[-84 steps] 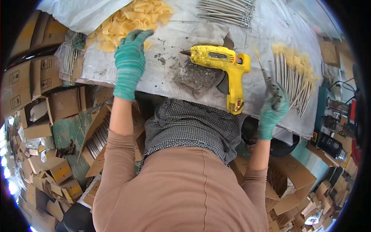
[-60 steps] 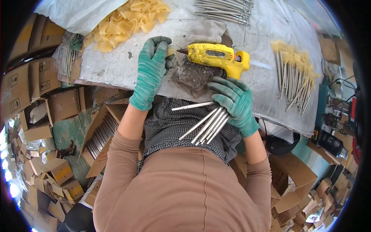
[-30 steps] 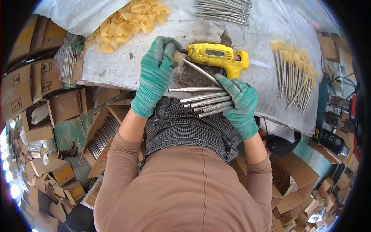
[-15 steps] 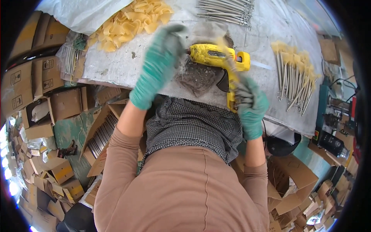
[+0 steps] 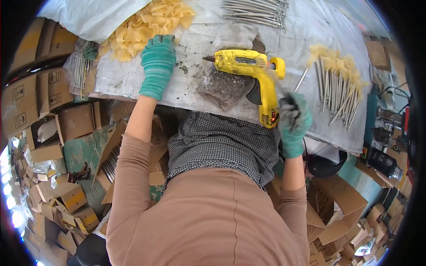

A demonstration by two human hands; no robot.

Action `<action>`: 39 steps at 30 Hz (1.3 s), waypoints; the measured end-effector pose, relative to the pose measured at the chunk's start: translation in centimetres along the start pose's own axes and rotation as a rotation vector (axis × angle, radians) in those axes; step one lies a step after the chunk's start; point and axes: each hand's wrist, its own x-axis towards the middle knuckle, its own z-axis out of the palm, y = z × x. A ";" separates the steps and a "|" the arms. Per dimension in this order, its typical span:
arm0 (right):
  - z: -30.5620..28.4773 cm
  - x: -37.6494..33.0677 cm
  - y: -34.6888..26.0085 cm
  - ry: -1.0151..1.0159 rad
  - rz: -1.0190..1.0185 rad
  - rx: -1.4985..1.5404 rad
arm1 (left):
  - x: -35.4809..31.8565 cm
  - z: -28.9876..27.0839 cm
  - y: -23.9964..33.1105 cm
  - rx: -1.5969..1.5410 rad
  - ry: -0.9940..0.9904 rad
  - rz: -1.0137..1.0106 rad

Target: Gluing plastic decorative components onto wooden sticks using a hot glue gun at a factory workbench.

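White-covered table (image 5: 122, 77), cardboard boxes (image 5: 73, 197) around — left grip (image 5: 158, 62) near yellow pieces (image 5: 146, 26), right grip (image 5: 296, 119) blurred — closure unclear, both.

The light is soft and even; the white table cover (image 5: 126, 80) looks bright. At the far left edge there is strong glare (image 5: 17, 219). The right hand (image 5: 294, 120) is slightly blurred. The wide lens bends straight edges, and the corners are black.
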 end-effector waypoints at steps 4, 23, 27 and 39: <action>1.7 1.3 -2.3 -0.226 -0.436 -0.191 | -3.2 -2.5 1.8 -0.809 -0.045 -0.170; 2.4 1.3 -2.6 -0.509 -0.494 -0.152 | -3.4 -6.7 5.8 -1.224 -0.158 -0.296; 2.7 1.6 -2.9 -0.466 -0.516 -0.145 | -3.3 -6.9 5.6 -1.136 -0.120 -0.209; 2.0 1.8 -4.2 -0.316 -0.264 -0.385 | -3.8 -8.2 6.4 -1.120 -0.059 -0.202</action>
